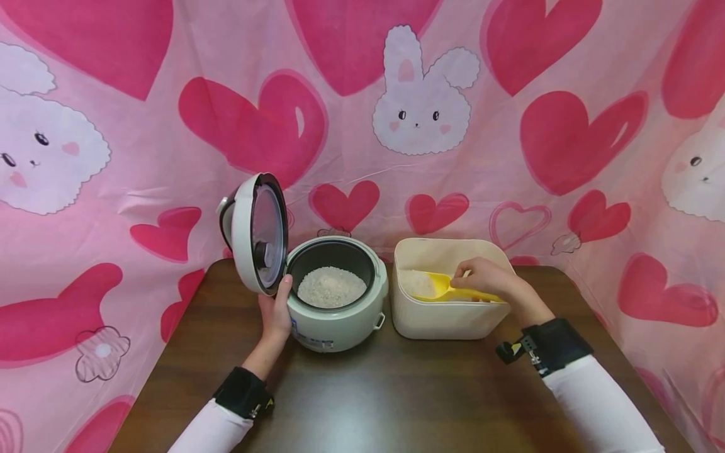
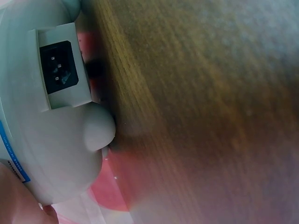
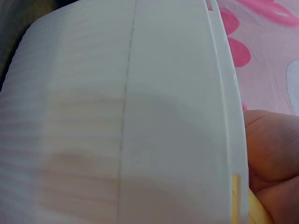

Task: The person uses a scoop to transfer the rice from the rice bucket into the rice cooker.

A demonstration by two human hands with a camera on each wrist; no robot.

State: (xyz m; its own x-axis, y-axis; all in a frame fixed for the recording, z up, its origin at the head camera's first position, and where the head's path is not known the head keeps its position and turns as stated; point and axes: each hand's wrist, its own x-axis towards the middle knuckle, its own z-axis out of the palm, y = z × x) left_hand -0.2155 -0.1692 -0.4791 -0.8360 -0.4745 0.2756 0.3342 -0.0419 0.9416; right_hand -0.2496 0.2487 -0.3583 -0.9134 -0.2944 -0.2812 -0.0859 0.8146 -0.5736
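A pale green rice cooker (image 1: 334, 327) stands on the table, its lid (image 1: 245, 233) raised upright on the left. White rice (image 1: 331, 287) lies heaped in the dark inner pot (image 1: 317, 253). My left hand (image 1: 275, 311) holds the cooker's side below the lid, the thumb by the rim; its other fingers are mostly hidden. My right hand (image 1: 484, 277) grips the handle of a yellow scoop (image 1: 447, 290) inside a cream rice bin (image 1: 447, 321). Rice (image 1: 416, 283) shows at the bin's left end, around the scoop's bowl. In the right wrist view the bin's wall (image 3: 173, 93) hides the scoop's bowl.
Bin and cooker stand side by side at the back of the dark wooden table (image 1: 362, 390). A pink cloth (image 1: 351, 157) with hearts and rabbits hangs close behind them. The cooker's power socket (image 2: 60, 67) faces the left wrist camera.
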